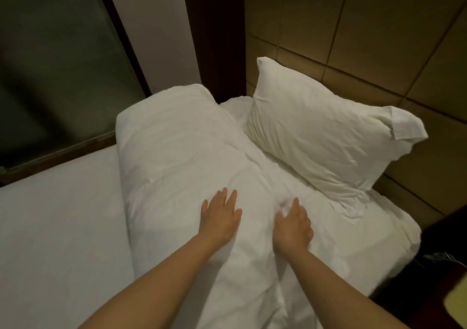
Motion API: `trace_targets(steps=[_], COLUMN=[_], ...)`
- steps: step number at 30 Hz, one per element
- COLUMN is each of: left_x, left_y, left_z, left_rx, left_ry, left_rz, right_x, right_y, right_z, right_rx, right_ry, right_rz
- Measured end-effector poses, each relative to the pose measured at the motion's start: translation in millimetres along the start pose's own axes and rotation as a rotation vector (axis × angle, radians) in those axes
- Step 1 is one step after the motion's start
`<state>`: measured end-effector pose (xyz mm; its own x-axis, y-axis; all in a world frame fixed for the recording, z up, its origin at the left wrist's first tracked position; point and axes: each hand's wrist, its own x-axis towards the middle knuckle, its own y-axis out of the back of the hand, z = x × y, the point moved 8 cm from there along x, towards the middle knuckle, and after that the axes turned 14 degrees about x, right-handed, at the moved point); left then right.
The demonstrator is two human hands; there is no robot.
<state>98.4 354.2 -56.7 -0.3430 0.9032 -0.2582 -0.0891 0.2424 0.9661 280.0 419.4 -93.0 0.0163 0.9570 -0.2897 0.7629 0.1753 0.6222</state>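
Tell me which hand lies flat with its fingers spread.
The left hand: its straight, spread fingers rest flat on the folded duvet. The right hand, blurred, has curled fingers bunching a fold of the fabric instead.

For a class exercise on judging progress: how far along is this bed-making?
Done: the pillow leans against the headboard, and the duvet lies folded back in a band. In hand: the left hand presses flat on the duvet; the right hand touches it, its grip blurred. Left: the sheet beside the fold lies uncovered and the duvet is creased, so spreading and smoothing probably come next.
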Motion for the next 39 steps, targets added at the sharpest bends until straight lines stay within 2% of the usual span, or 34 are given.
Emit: trace_targets(steps=[6, 10, 14, 20, 28, 39], left_x=[-100, -159, -196, -226, -233, -226], left_y=[-25, -54, -72, -69, -43, -52], left_z=[-6, -36, -67, -78, -76, -48], left_rx=[0.057, 0.081, 0.093, 0.08, 0.047, 0.183], left_ry=[-0.017, -0.001, 0.0, -0.029, -0.029, -0.105], left_rz=[0.022, -0.004, -0.057, -0.072, 0.038, 0.013], right_x=[-109, -174, -213, -239, -246, -233], right_y=[-39, -65, -64, -51, -40, -23], right_z=[-18, 10, 32, 29, -9, 44], right_rx=[-0.149, -0.225, -0.237, -0.231, -0.234, -0.178], right_ry=[0.226, 0.192, 0.127, 0.116, 0.229, 0.095], right_rz=[-0.062, -0.143, -0.149, -0.112, -0.039, -0.033])
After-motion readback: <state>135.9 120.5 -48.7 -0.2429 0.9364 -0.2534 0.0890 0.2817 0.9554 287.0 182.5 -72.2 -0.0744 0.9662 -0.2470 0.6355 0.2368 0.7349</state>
